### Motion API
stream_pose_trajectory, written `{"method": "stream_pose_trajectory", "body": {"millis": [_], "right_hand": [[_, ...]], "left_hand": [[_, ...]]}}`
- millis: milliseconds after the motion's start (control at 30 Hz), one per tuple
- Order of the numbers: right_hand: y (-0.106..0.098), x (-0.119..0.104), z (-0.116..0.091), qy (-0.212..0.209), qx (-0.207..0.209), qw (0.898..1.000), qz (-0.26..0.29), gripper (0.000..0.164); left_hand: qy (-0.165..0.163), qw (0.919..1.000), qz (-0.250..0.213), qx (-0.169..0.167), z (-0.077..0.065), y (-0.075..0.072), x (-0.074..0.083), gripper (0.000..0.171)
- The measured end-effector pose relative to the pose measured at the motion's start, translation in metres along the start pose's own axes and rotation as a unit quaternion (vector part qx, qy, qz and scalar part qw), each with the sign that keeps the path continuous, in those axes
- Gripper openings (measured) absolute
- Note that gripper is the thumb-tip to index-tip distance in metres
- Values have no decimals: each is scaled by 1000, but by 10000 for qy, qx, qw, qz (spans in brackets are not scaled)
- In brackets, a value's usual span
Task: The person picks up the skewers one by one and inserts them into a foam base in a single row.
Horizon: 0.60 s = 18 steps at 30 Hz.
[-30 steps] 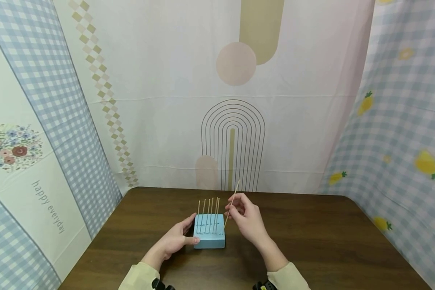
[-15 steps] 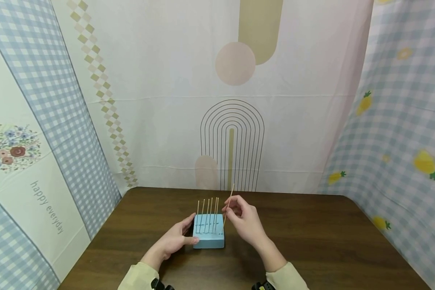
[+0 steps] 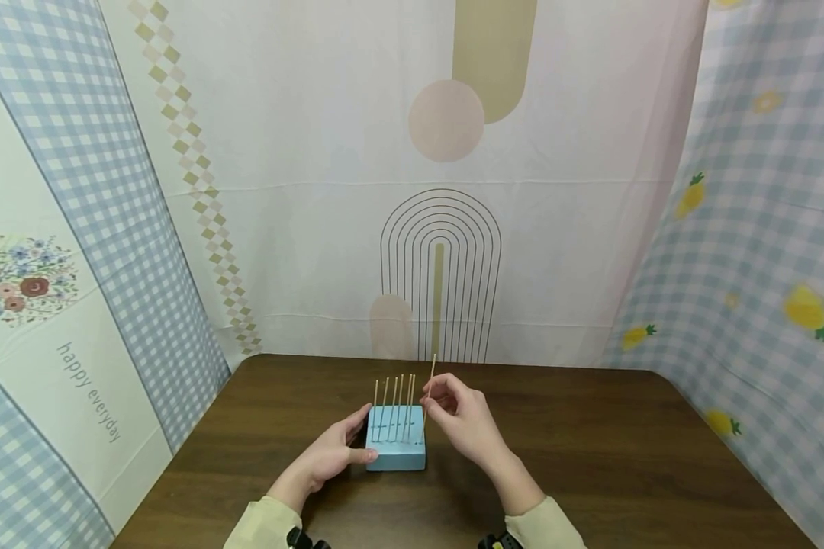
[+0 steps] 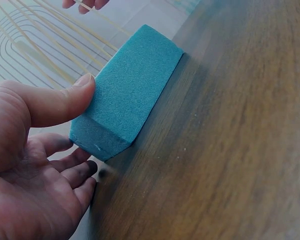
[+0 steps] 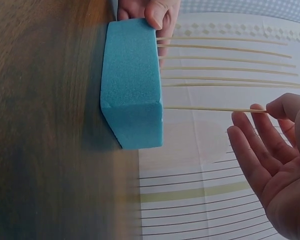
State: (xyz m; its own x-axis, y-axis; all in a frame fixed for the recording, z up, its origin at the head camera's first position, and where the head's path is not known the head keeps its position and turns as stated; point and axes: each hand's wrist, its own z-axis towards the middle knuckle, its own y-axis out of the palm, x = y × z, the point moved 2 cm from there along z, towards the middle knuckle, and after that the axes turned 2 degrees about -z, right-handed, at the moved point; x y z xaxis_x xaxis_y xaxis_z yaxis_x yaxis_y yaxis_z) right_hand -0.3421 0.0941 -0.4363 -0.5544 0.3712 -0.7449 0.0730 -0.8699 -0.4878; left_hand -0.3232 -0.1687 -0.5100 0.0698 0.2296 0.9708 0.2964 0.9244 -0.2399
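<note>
A light blue foam block rests on the wooden table, with several thin wooden skewers standing upright in a row in its top. My left hand grips the block at its left side; the thumb lies along the front top edge and the other fingers go behind the side. Between thumb and fingertips my right hand pinches one more skewer. That skewer is nearly upright, its lower end right at the block's top near the right edge.
The dark wooden table spreads to both sides of the block. A patterned cloth hangs behind it, and checked cloths hang at the sides.
My right hand has shifted slightly left, and its skewer has swung from a rightward lean to nearly upright, its top end lower. The left hand and the block keep their place.
</note>
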Motion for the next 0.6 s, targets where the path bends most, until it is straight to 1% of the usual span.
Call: {"method": "stream_pose_trajectory", "body": {"millis": [400,600], "right_hand": [[-1,2,-1,-11,-42,9999,-92,16],[0,3,-1,45,-168,9997,-169,15]], "left_hand": [[-26,10000,24,-4,0,0,0,96],[-46,10000,31,3,-1,-1,0,97]]}}
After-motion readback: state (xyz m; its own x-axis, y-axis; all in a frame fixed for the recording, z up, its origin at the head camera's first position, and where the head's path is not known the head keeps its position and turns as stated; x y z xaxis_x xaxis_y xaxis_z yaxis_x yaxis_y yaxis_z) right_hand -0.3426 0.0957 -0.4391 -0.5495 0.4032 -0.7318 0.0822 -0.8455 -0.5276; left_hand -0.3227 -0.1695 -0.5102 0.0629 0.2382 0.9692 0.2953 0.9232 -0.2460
